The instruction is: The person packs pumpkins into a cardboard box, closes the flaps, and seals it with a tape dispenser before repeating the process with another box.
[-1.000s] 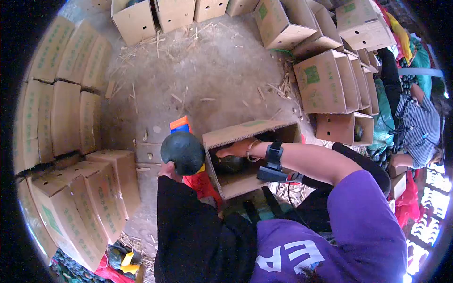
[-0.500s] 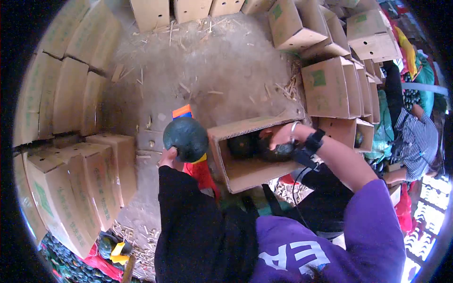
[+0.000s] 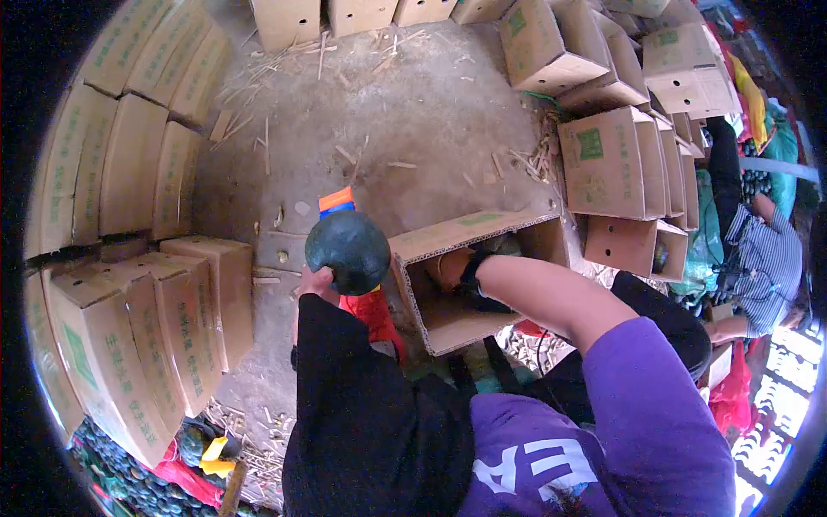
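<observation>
My left hand (image 3: 315, 283), below a black sleeve, is closed on the lower left side of a round dark green squash (image 3: 348, 253). That squash is held up just left of an open cardboard box (image 3: 448, 333) lying in front of me. My right hand (image 3: 450, 269) reaches into the box, a dark band round its wrist. Its fingers are hidden by the box and the hand itself. Part of another dark green squash (image 3: 504, 245) shows inside, behind my right forearm.
Cardboard boxes (image 3: 129, 164) are stacked along the left, with more open boxes (image 3: 607, 164) at right. A person in a striped shirt (image 3: 767, 250) bends at far right. Wood scraps (image 3: 267, 142) litter the floor. Dark green squashes (image 3: 129, 474) lie at the lower left.
My right hand has moved left and deeper into the box, and the forearm now crosses its opening. My left hand still holds the squash in nearly the same place.
</observation>
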The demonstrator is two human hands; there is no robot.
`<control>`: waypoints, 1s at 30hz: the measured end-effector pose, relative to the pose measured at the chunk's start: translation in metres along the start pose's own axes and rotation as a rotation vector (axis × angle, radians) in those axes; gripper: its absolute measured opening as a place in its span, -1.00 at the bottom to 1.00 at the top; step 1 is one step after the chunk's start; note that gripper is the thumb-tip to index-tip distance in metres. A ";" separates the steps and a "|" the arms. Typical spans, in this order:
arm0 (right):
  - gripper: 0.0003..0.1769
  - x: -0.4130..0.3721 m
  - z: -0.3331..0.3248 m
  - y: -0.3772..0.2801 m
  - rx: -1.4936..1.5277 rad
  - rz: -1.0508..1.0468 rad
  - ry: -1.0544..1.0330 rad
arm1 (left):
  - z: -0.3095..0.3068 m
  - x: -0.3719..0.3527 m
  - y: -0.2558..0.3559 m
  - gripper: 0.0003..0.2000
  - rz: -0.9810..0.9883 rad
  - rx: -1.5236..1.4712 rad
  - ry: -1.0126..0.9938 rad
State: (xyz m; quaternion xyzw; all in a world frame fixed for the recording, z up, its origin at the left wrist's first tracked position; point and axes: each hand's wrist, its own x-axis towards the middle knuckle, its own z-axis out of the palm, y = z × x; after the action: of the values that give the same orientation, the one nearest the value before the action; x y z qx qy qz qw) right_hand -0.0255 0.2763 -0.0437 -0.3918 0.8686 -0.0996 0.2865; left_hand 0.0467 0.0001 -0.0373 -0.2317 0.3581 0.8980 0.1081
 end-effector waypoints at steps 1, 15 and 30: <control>-0.55 0.002 0.004 0.003 -0.009 -0.033 -0.002 | -0.004 0.001 -0.003 -0.11 0.023 0.023 0.006; -0.34 0.024 -0.043 0.003 -0.226 0.014 -0.602 | -0.013 0.005 -0.003 -0.56 -0.129 0.079 0.211; -0.37 -0.014 -0.094 -0.028 0.225 -0.288 -0.050 | -0.014 0.007 -0.008 -0.34 -0.055 0.094 0.064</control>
State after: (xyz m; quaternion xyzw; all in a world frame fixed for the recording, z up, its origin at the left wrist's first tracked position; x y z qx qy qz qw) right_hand -0.0547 0.2629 0.0496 -0.4801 0.7794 -0.2265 0.3329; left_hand 0.0481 -0.0032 -0.0543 -0.2646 0.3964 0.8692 0.1319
